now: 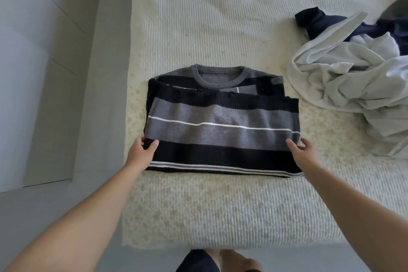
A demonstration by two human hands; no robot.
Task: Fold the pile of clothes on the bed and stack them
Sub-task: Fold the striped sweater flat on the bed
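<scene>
A striped sweater (220,130) in black, grey and white lies folded on the bed (220,28), its round collar at the far side and its hem folded up over the chest. My left hand (142,150) pinches the sweater's near left edge, thumb on top of the black stripe. My right hand (303,150) holds the near right edge in the same way, with the fingers partly tucked at the side. A loose pile of clothes (357,81), pale grey and dark navy, lies unfolded at the right of the bed.
The bed has a cream ribbed cover; its near edge (220,243) runs just in front of my legs (220,260). A grey tiled floor (44,73) lies to the left of the bed.
</scene>
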